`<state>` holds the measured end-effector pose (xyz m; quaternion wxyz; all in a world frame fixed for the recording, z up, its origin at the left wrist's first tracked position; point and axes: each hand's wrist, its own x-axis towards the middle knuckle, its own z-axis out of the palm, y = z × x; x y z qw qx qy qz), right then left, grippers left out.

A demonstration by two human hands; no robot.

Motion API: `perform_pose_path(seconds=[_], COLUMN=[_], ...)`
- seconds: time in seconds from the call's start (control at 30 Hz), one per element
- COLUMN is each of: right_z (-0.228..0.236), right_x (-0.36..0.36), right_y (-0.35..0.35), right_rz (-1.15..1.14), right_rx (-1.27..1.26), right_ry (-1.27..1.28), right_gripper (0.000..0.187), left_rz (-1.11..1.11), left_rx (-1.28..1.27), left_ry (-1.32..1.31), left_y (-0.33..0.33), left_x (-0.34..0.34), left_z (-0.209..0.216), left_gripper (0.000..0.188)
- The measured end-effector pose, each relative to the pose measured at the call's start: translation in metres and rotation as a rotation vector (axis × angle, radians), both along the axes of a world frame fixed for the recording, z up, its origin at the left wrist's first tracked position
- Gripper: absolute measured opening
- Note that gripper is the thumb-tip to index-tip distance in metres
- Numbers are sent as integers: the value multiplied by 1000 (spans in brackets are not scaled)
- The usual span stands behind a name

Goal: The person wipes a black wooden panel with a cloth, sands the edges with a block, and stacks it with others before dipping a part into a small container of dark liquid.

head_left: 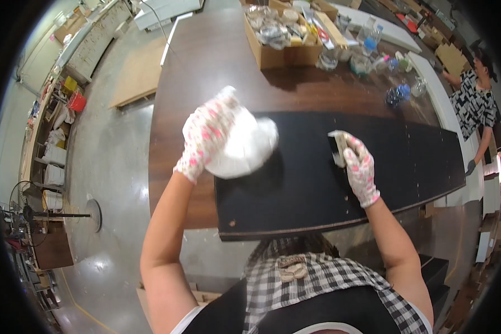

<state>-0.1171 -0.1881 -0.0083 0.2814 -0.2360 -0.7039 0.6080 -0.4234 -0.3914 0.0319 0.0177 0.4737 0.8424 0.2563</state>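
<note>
Black-and-white checked cloth with a beige bow [339, 273], worn by the person, nearest the camera. Dark brown wood-grain tabletop [197, 67] ahead. Black flat long board [312, 203] lies on it, near edge overhanging toward the wearer. Co-worker in patterned top [473, 108] stands at far right, beyond the tabletop. Open brown cardboard box [289, 57] at the far side, filled with mixed small items. White soft crumpled bundle [245, 153], blurred, over the board's left end; contact unclear. Left hand [207, 132], pink-flowered white glove, grips it. Right hand [363, 171], same glove, fingers closed around small flat tool, dark with pale edge [340, 149], over mid-board; can't tell if it touches.
</note>
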Motion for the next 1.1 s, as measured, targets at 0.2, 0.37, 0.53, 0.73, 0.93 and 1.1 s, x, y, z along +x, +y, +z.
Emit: perform_pose_path(seconds=[0.2,0.37,0.53,0.73,0.93,1.1], right_z=[-1,7,32,51,26,1], right_x=[-5,10,126,319,470,601], right_y=[-1,7,53,138,207,265], right_rz=[-41,-130,-449,-752,-879,-1213], right_rx=[23,-301,-71,-158,-61,-22], right_ry=[67,222,322,758,820,695], right_gripper=[35,33,34,31,39,41], left_rz=[-308,-410,-611,-653,-720,-808], left_rx=[-145,-194,-122,26,-38,-38], left_ry=[160,285,353,389,374,312], left_y=[-132,-91,-2,97,226,368], left_x=[148,229,297,395,503,622], left_z=[-25,-44,-37,-59,-59,-56], left_gripper=[61,59,47,49,55,69])
